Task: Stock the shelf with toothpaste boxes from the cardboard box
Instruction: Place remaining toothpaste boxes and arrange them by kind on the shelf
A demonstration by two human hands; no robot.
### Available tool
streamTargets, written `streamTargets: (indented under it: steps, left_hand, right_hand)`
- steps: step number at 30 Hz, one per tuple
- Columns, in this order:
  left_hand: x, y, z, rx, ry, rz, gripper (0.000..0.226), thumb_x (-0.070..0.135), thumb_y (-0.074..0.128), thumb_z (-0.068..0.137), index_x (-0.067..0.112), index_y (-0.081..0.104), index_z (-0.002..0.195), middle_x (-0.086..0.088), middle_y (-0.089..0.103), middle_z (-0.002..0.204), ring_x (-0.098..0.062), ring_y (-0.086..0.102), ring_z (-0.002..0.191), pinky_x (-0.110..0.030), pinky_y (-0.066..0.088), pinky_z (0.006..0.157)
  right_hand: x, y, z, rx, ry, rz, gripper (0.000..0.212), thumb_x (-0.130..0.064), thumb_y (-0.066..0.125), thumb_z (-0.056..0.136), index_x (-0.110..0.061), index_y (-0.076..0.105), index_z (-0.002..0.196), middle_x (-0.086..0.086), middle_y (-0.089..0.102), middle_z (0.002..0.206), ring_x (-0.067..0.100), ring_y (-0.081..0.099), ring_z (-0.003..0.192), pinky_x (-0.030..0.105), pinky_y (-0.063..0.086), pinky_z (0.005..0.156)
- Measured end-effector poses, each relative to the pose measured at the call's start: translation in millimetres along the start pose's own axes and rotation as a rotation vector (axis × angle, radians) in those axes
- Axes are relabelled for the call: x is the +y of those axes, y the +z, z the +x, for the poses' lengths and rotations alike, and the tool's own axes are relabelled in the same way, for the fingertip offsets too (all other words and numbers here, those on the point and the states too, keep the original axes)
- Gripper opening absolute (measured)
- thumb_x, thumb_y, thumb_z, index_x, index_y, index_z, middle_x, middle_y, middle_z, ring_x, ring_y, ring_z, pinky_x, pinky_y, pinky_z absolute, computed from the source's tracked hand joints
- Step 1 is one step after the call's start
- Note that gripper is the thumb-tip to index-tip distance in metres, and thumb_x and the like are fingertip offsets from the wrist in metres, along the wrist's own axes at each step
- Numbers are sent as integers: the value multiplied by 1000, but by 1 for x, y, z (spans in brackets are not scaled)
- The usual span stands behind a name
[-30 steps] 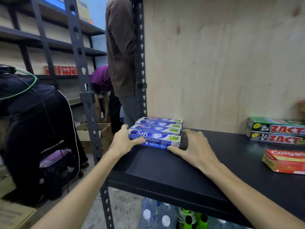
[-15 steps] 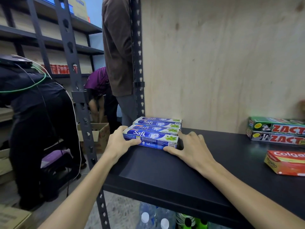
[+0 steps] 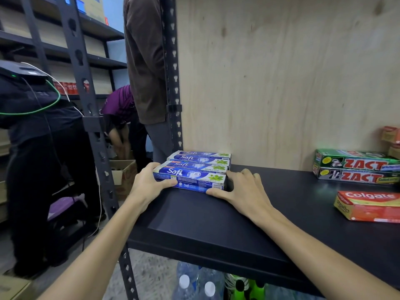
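Several blue Safi toothpaste boxes (image 3: 194, 167) lie side by side in a row at the back left corner of the black shelf (image 3: 216, 224), against the plywood back. My left hand (image 3: 149, 185) cups the left end of the front box, thumb along its front face. My right hand (image 3: 244, 191) rests flat on the shelf against the right end of the same box, thumb touching its front corner. An open cardboard box (image 3: 123, 169) stands on the floor behind the shelf post.
Two stacked Zact boxes (image 3: 355, 169) and a red Colgate box (image 3: 368, 205) lie at the shelf's right. Black slotted posts (image 3: 173, 83) frame the shelf's left side. Three people stand or bend in the aisle on the left. Bottles sit on the shelf below.
The view has shifted slightly. Both hands stay at the ends of the front Safi box, which has slid a little closer to the row behind it.
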State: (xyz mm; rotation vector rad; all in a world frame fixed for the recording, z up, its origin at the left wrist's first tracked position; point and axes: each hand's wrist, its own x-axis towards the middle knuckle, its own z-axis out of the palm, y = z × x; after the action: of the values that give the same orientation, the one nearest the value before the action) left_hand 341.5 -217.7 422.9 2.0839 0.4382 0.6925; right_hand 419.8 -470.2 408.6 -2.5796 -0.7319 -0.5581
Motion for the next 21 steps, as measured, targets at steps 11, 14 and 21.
streamTargets:
  steps: [11,14,21]
  left_hand:
    - [-1,2,0,-9,13,0,73,28,88,78,15,52,140,5,56,113,-13,57,99,-26,43,78]
    - [-1,2,1,-36,-5,-22,77,27,87,78,14,47,143,5,58,117,-15,58,104,-29,45,83]
    - [-5,2,7,-117,-63,-68,92,31,92,71,13,40,144,-1,64,124,-18,63,110,-37,54,92]
  right_hand:
    - [-2,-8,-4,-33,-1,-2,81,-94,44,70,-35,65,122,-8,51,85,20,47,100,39,37,94]
    - [-1,-7,-5,-39,5,4,82,-95,43,69,-37,64,124,-7,58,92,19,47,103,40,36,96]
    - [4,-7,-5,-60,27,98,77,-93,50,69,-40,67,122,-7,66,104,18,47,107,39,34,96]
